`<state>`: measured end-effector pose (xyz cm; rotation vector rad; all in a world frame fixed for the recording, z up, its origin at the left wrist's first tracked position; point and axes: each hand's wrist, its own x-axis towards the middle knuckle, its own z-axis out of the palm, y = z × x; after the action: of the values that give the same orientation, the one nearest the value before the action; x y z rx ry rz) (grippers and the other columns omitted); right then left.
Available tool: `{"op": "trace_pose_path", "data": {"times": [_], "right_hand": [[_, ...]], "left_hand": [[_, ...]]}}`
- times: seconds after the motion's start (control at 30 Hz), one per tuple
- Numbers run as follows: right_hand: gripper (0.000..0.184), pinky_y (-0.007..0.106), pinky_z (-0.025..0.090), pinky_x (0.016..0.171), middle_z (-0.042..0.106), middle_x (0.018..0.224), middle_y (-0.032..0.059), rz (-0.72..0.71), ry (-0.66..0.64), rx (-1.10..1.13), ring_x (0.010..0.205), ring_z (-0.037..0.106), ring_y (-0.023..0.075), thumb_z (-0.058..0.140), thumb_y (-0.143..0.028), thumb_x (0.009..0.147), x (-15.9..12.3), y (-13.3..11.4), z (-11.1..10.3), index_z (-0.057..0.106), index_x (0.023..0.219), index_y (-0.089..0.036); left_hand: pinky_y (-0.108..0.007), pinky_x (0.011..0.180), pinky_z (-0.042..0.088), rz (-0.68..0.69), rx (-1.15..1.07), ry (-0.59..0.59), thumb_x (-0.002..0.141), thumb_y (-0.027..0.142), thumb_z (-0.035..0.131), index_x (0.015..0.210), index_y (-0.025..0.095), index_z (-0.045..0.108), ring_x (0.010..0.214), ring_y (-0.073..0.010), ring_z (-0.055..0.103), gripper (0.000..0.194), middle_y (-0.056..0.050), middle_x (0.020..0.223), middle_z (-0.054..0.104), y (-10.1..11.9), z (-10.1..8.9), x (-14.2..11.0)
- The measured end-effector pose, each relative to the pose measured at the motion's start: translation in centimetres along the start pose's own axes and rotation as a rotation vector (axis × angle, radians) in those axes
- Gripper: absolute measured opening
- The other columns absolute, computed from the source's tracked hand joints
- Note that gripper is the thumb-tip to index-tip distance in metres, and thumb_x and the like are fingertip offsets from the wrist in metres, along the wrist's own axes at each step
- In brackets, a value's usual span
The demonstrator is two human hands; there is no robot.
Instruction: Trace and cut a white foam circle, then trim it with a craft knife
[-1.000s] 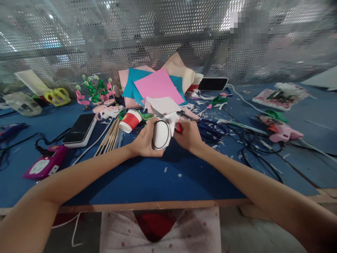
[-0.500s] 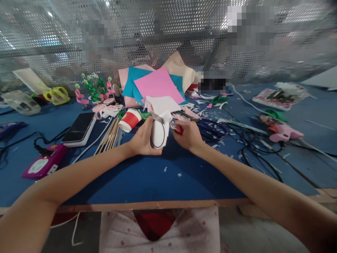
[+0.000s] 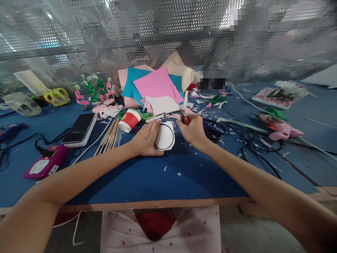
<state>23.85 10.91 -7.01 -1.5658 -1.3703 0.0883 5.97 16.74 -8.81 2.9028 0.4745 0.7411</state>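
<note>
My left hand (image 3: 149,138) is closed on a small piece of white paper (image 3: 165,137) with a black circle drawn on it. The paper's right edge is cut at angles outside the line. My right hand (image 3: 193,130) grips red-handled scissors (image 3: 186,119), mostly hidden by the fingers, with the dark blades pointing up and away. The scissors are apart from the paper, a short way to its right. Beyond the blades, a white paper strip (image 3: 185,100) stands near the scraps.
A red paper cup (image 3: 130,120) lies tilted beside wooden sticks (image 3: 107,137). Coloured sheets (image 3: 155,84) and a folded white sheet (image 3: 164,104) are piled behind. A phone (image 3: 80,127) and purple power strip (image 3: 46,162) are left; blue-handled scissors (image 3: 214,129) and black cables (image 3: 252,144) right.
The scissors have moved from the paper up and to the right. The white offcut has come away from the paper, and my left hand has turned the circle more toward me.
</note>
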Motion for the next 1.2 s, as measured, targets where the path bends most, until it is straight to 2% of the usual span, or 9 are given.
{"op": "trace_pose_path", "data": {"times": [0.1, 0.27, 0.43, 0.53, 0.8, 1.07, 1.2], "right_hand": [[0.038, 0.028, 0.022, 0.050, 0.019, 0.044, -0.0060, -0.023, 0.011, -0.102, 0.046, 0.020, 0.0083, 0.054, -0.014, 0.064, 0.4, 0.6, -0.2, 0.022, 0.046, -0.022], [0.035, 0.028, 0.024, 0.052, 0.022, 0.045, -0.0053, -0.138, 0.014, -0.207, 0.046, 0.023, 0.0092, 0.052, -0.021, 0.067, 0.7, 1.4, -0.4, 0.022, 0.049, -0.022], [0.026, 0.027, 0.024, 0.053, 0.031, 0.048, -0.0029, -0.334, -0.076, -0.304, 0.049, 0.032, 0.0118, 0.052, -0.025, 0.062, 0.9, 2.0, -1.0, 0.027, 0.054, -0.022], [0.023, 0.026, 0.026, 0.053, 0.033, 0.050, -0.0023, -0.402, -0.107, -0.329, 0.050, 0.035, 0.0125, 0.051, -0.026, 0.061, 1.1, 2.3, -1.2, 0.029, 0.057, -0.022], [0.026, 0.025, 0.026, 0.052, 0.034, 0.052, -0.0026, -0.403, -0.154, -0.278, 0.050, 0.032, 0.0117, 0.051, -0.033, 0.062, 1.2, 2.5, -1.1, 0.027, 0.058, -0.022], [0.023, 0.027, 0.028, 0.055, 0.039, 0.056, -0.0017, -0.456, -0.226, -0.185, 0.054, 0.033, 0.0127, 0.055, -0.032, 0.060, 1.6, 3.1, -1.0, 0.034, 0.063, -0.023], [0.020, 0.028, 0.030, 0.057, 0.041, 0.057, -0.0008, -0.467, -0.259, -0.143, 0.058, 0.036, 0.0140, 0.054, -0.029, 0.061, 1.6, 3.2, -0.8, 0.035, 0.062, -0.022]], "left_hand": [[-0.052, 0.100, 0.041, -0.041, -0.017, 0.074, 0.056, 0.041, 0.071, 0.125, 0.006, 0.030, 0.118, -0.0391, 0.045, 0.087, -0.024, 0.121, 0.047, 0.0, 0.0, 0.1], [-0.054, 0.102, 0.038, -0.086, -0.018, 0.173, 0.059, 0.044, 0.072, 0.125, 0.009, 0.031, 0.119, -0.0373, 0.043, 0.085, -0.021, 0.119, 0.046, -0.3, 0.4, 0.2], [-0.052, 0.107, 0.034, -0.123, -0.137, 0.228, 0.062, 0.051, 0.072, 0.130, 0.012, 0.024, 0.125, -0.0351, 0.039, 0.091, -0.021, 0.127, 0.042, -1.1, 1.0, 0.2], [-0.051, 0.107, 0.035, -0.124, -0.183, 0.266, 0.062, 0.052, 0.072, 0.130, 0.014, 0.024, 0.126, -0.0338, 0.039, 0.091, -0.020, 0.128, 0.040, -1.4, 1.1, 0.1], [-0.051, 0.102, 0.039, -0.172, -0.216, 0.315, 0.061, 0.055, 0.073, 0.125, 0.012, 0.026, 0.121, -0.0345, 0.043, 0.090, -0.020, 0.122, 0.043, -1.3, 0.8, 0.1], [-0.050, 0.094, 0.044, -0.055, -0.083, 0.396, 0.060, 0.054, 0.074, 0.123, 0.013, 0.029, 0.111, -0.0323, 0.048, 0.087, -0.017, 0.114, 0.048, -1.2, 0.9, 0.3], [-0.048, 0.092, 0.045, -0.029, -0.070, 0.397, 0.059, 0.053, 0.074, 0.121, 0.015, 0.030, 0.107, -0.0311, 0.050, 0.085, -0.015, 0.111, 0.049, -1.1, 0.8, 0.3]]}}
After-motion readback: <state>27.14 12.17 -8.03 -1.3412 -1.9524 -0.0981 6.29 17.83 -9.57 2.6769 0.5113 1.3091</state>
